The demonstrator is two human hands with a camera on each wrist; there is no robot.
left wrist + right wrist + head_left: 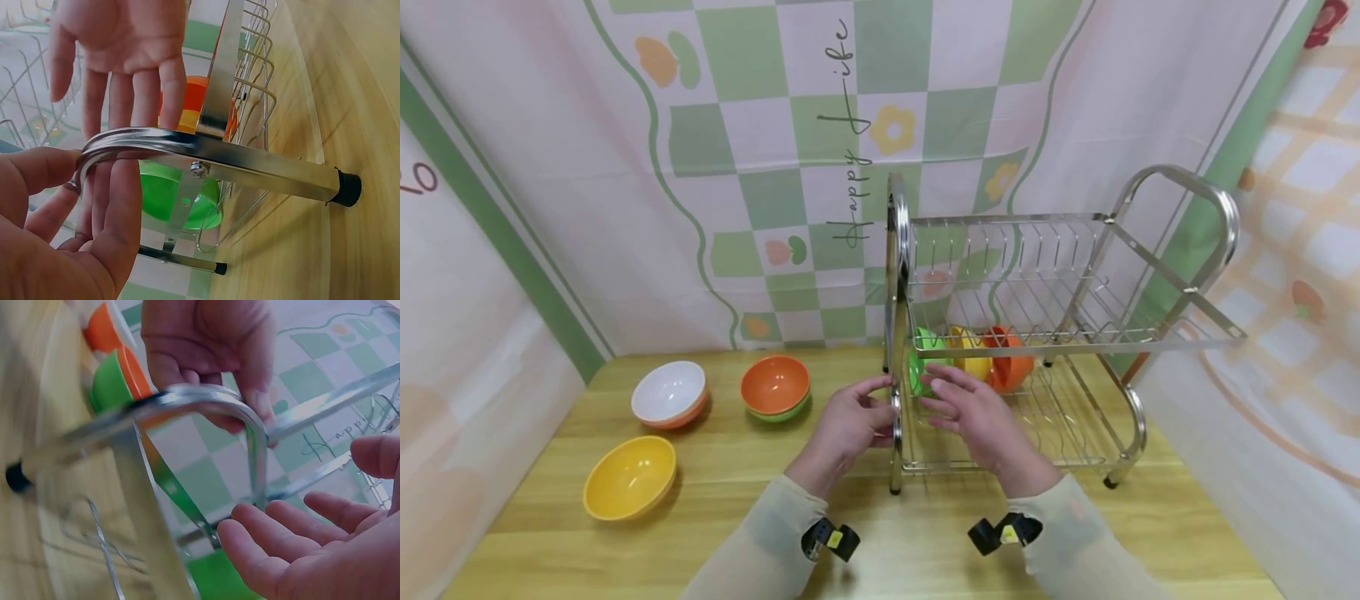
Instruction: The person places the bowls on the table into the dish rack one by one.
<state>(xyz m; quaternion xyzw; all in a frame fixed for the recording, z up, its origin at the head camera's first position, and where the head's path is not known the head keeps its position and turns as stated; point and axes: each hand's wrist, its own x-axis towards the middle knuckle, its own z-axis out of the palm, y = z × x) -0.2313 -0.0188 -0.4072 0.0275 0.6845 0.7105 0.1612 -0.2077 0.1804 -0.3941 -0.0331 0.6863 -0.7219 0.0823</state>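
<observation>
A two-tier metal dish rack (902, 250) stands on the table. My left hand (850, 423) pinches the curved tube at the rack's left end, thumb and index finger on it. Inside the frame, above the lower tier, my right hand (981, 417) is held with its fingers extended and nothing in them. Close by its fingertips is a green bowl (164, 194), standing on edge in the lower tier. A yellow bowl (976, 367) and an orange bowl (1015, 372) line up to the right of it. The rack's upper tier hides part of these bowls.
Left of the rack, an orange bowl (775, 383) sits in a green bowl (786, 416). Farther left are a white bowl (668, 390) nested in an orange one (688, 417) and a yellow bowl (628, 479). Patterned curtains (820, 183) border the wooden table (745, 492).
</observation>
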